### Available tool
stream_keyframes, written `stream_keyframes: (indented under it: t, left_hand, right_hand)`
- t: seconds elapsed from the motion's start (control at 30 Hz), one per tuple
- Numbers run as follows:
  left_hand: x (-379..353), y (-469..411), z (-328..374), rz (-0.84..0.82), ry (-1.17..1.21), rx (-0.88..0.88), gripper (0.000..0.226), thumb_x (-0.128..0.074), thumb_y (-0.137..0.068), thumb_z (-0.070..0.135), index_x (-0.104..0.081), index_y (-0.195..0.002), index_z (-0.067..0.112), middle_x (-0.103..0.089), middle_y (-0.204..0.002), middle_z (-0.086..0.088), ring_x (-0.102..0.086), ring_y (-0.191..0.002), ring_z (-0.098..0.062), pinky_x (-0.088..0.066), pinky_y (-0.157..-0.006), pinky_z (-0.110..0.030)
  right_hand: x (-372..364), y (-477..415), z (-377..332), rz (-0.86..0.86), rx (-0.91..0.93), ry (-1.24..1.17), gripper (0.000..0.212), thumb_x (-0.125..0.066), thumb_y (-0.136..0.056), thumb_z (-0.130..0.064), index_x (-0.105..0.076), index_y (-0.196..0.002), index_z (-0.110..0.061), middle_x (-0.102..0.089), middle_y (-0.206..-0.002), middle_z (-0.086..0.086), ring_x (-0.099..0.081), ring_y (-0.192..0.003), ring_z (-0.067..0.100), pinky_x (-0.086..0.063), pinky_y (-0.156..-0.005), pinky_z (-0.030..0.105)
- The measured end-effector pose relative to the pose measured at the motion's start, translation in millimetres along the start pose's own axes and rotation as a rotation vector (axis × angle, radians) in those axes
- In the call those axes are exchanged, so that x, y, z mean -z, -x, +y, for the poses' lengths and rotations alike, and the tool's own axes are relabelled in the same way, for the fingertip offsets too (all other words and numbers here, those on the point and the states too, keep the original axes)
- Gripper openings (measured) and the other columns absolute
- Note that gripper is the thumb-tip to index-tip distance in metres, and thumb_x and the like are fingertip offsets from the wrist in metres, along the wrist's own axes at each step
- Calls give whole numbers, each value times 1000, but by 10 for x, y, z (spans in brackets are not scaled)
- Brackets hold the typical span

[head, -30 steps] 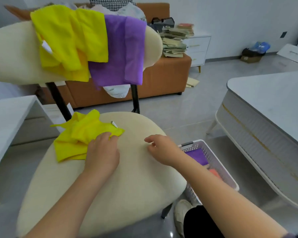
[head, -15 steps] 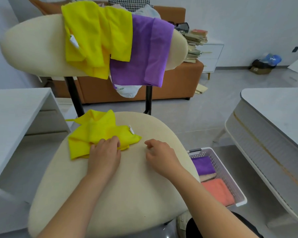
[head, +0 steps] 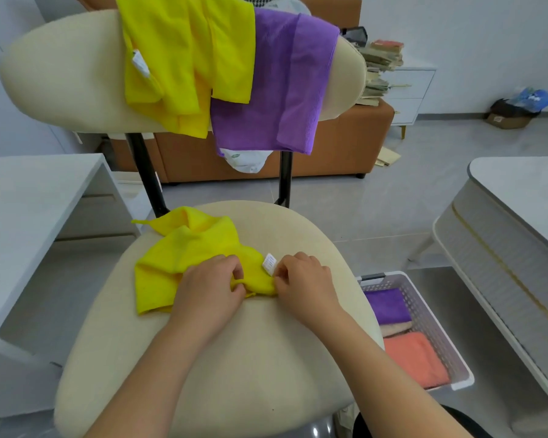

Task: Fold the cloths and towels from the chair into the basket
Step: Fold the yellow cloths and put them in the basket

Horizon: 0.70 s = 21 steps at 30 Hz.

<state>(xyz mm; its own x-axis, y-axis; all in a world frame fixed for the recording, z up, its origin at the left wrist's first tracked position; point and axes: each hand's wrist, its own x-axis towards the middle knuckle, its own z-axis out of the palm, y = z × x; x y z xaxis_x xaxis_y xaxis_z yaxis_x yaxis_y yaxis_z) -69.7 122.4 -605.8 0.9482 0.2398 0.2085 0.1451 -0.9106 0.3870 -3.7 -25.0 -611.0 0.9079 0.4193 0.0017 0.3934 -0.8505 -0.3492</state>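
A crumpled yellow cloth (head: 184, 251) with a white tag lies on the cream chair seat (head: 250, 358). My left hand (head: 211, 287) pinches its near right edge, fingers curled into the fabric. Beside it, my right hand (head: 301, 281) pinches the cloth's right corner just under the tag. Over the chair back (head: 60, 77) hang more yellow cloths (head: 184, 58) and a purple cloth (head: 279, 80). The white basket (head: 424, 314) stands on the floor right of the seat, holding folded purple, beige and coral towels.
A white desk (head: 29, 200) stands close on the left. On the right is a white table (head: 519, 197) with a ribbed edge. An orange sofa (head: 329, 143) and a white drawer unit with stacked books stand behind the chair. Grey tiled floor lies between.
My right hand has moved left from the bare seat onto the yellow cloth's corner and now pinches it. My left hand has closed on the cloth's edge. The camera moved closer.
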Motion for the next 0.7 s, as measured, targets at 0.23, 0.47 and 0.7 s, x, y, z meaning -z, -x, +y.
stream_keyframes:
  t: [0.23,0.47,0.7]
  left_hand:
    - [-52,-46,-3,18,-87,-94,32,-72,-68,23,-41,-61,29,-46,-82,10,-50,-87,-17,-22,-73,-30]
    - [17,-47,30,-145,151,21,29,-62,-81,37,-43,-102,31,-49,-70,7,-50,-69,-18,-35,-59,-32]
    - [59,-46,-50,-134,218,-77,31,-56,-89,14,-57,-117,28,-49,-64,7,-52,-65,-14,-41,-63,-35]
  right_hand:
    - [3,-2,-50,-95,-38,-88,28,-49,-90,-36,-54,-111,-19,-64,-104,-1,-56,-102,23,-32,-84,35]
    - [70,26,-94,-67,15,-222,22,-52,-87,-24,-37,-71,-26,-51,-79,-3,-47,-76,23,-34,-70,33]
    - [208,71,-51,55,265,-624,19,-65,-84,-8,-65,-100,-19,-57,-77,-15,-54,-75,7,-43,-70,15]
